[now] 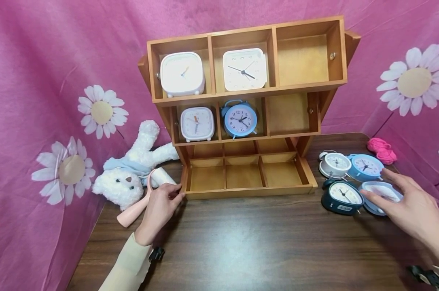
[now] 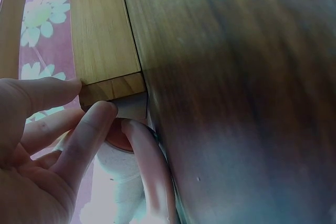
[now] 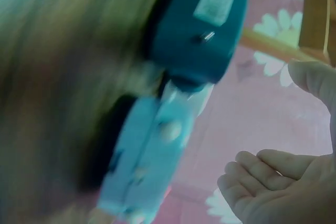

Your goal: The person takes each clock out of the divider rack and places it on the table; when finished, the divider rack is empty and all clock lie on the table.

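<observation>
Shelf (image 1: 263, 137), tiered brown wood, frame centre; left hand (image 1: 161, 206) pinching its lower-left corner. Four clocks (image 1: 344, 193), white, dark green, two blue, tabletop (image 1: 241, 242), frame right; right hand (image 1: 414, 206) spread near them.

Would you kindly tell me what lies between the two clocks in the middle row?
A wooden divider stands between the white clock and the blue clock, as the head view shows.
</observation>
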Available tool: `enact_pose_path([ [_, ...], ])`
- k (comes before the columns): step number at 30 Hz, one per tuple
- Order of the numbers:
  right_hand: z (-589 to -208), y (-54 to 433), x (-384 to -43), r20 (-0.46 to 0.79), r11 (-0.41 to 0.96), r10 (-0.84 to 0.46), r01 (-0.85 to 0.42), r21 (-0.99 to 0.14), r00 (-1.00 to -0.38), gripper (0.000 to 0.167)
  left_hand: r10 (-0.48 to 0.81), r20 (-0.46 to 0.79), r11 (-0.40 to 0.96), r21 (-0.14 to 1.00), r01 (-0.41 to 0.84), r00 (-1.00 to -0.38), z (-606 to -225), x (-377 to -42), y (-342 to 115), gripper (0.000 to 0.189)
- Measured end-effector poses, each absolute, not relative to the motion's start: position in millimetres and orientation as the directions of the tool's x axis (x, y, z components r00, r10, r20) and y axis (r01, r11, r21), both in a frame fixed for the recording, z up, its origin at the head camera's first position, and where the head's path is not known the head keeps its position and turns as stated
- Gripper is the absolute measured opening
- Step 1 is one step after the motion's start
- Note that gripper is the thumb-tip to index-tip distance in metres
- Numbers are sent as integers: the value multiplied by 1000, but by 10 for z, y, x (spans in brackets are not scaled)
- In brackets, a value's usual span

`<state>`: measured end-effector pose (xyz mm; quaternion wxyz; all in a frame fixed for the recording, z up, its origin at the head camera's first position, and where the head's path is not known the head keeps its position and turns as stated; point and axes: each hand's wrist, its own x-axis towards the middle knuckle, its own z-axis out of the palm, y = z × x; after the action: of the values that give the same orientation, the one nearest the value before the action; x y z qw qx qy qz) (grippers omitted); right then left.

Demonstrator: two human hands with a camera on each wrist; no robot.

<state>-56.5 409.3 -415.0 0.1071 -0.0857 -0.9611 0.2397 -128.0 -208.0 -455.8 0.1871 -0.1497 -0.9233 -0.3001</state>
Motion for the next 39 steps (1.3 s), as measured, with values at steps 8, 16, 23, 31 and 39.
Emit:
enact_pose_path([
  [8, -4005, 3684, -649, 202, 821, 206, 57, -568, -958, 86, 181, 477, 729, 522, 443, -860, -5044, -1509, -2327, 32],
  [16, -3939, 3371, -721, 229, 754, 176, -18, -657, -957, 81, 176, 469, 743, 513, 429, -865, -4929, -1467, -2257, 28],
  [23, -3853, 3107, -810, 259, 693, 128, -101, -714, -957, 81, 170, 468, 732, 529, 429, -867, -4924, -1440, -2250, 28],
  [31, -3694, 2764, -984, 335, 668, 76, -202, -716, -939, 76, 177, 458, 710, 554, 435, -871, -4956, -1483, -2309, 29],
  [39, -3583, 2474, -1152, 370, 637, 31, -266, -723, -929, 75, 172, 427, 742, 537, 402, -888, -4969, -1477, -2311, 31],
])
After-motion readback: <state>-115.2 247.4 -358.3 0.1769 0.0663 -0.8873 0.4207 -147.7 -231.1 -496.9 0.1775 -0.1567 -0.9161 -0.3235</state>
